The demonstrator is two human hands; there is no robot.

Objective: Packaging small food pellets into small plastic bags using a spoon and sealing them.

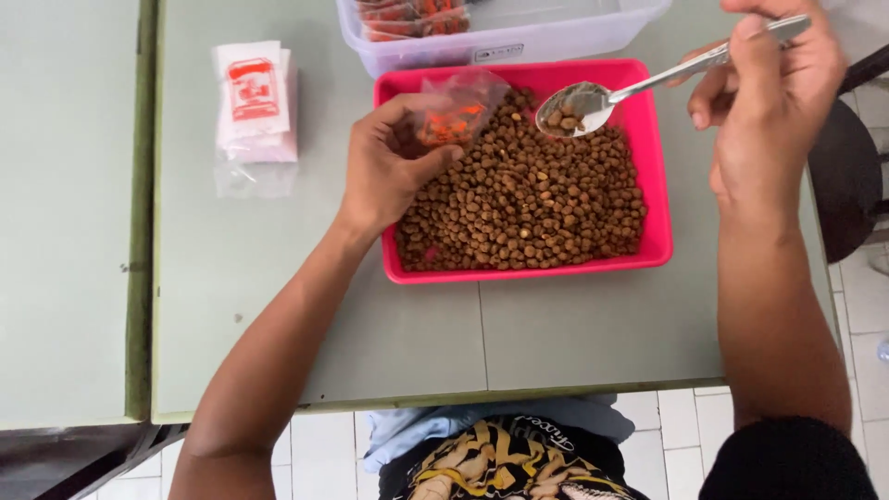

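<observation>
Nearest the lens: the person's lap, a dark printed shirt at the bottom edge, both forearms reaching up over the grey-green table.

Small clear plastic pouch with an orange-red print, held over the upper left corner of the pink tray. Likely very light, thin, floppy film; probably slippery and collapses if not held at the mouth. Best hold looks like the rim of the opening, pinched so it stays open. Left hand does about that: fingers curled around the pouch's near side, thumb pressed against it, closed on the film.

Metal spoon, stiff, bowl loaded with a few brown pellets, hovering just beside the pouch over the tray. Right hand pinches the handle end, fingers closed tight around it, bowl pointing left toward the pouch.

The tray holds a heap of brown kibble, small round dry pieces, loose, likely to roll off a tilted spoon.

Outward: a clear plastic bin touching the tray's far side, filled pouches inside. A stack of empty printed pouches lies on the table well left of the tray.
</observation>
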